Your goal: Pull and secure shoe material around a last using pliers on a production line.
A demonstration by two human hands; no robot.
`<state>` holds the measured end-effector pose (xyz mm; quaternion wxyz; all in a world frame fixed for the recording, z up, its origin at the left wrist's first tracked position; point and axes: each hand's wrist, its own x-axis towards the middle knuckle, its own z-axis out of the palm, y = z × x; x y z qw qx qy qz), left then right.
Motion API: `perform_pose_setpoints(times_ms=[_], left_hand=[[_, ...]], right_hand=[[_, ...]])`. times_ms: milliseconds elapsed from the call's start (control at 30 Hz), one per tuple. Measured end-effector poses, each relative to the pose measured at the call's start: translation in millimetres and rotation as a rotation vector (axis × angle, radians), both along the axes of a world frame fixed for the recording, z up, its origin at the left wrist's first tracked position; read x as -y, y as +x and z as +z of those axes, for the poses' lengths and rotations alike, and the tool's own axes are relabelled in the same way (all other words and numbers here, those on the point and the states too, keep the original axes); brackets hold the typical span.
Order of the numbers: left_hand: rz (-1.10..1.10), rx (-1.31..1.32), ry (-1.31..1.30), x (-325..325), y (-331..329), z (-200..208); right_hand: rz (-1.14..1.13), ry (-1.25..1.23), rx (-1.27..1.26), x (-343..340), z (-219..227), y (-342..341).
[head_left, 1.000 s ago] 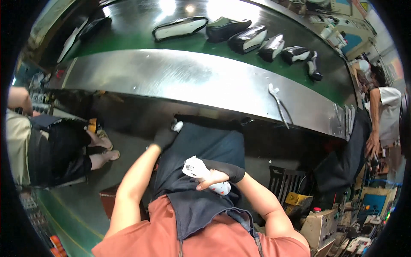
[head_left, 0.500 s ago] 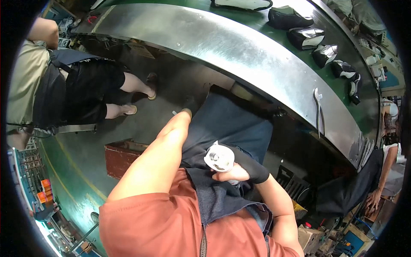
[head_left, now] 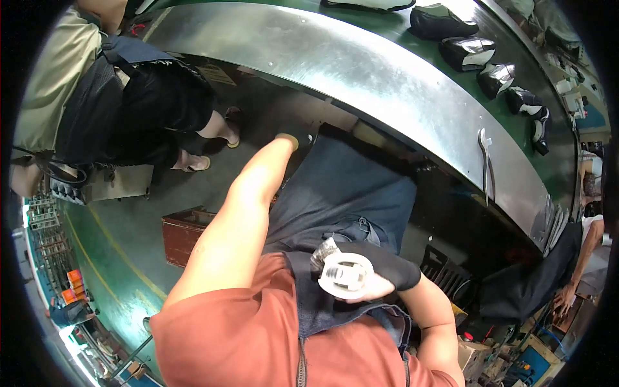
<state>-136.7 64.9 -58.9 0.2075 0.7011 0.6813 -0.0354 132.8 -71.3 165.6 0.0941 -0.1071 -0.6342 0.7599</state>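
Note:
My right hand (head_left: 379, 287), with a dark band around its wrist, is closed around a white, round, roll-like thing (head_left: 356, 264) in front of my dark apron. Its ring-shaped face is turned up, and a crumpled silvery-grey flap (head_left: 324, 253) sticks up beside it. What sits inside the ring is too unclear to name. My left arm stretches forward and down, away from the roll. At its end my left hand (head_left: 291, 139) is mostly lost against the dark background; a yellowish edge shows at the wrist, and the fingers are hidden. A small white spot lies just beyond it.
Ahead curves a metal bench edge (head_left: 361, 55), with long-handled pliers (head_left: 485, 161) lying on it. Several black shoes (head_left: 465, 53) stand on the green belt (head_left: 445, 84) behind. A brown box (head_left: 184, 238) is at left, near a co-worker (head_left: 129, 103). A hanging dark cloth (head_left: 516, 293) is at right.
My right hand has brought the white roll-like thing lower and to the right, and its flap shows more. My left arm reaches farther forward. The co-worker appears farther right.

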Motion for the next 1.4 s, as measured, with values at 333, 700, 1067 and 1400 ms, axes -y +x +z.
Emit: perform_pose_setpoints(times_ms=[333,700,1067,1400], left_hand=[[-0.033,0.042,0.004,14.4,-12.9,12.4],[0.167,0.819,0.165,55.3,40.7,92.8],[-0.079,1.425,-0.205,112.2,149.3,139.1],[-0.998,1.121,-0.584,137.9,206.4,186.1]], right_hand=[[-0.404,-0.233,0.226,-30.6,-50.1,-30.5],[-0.945,-0.267,0.334,-41.1,-118.2,-14.7],[-0.808,-0.397,0.173,-29.2,-72.4,60.6],[-0.960,0.566,1.135,-36.1,-243.9,208.4]])
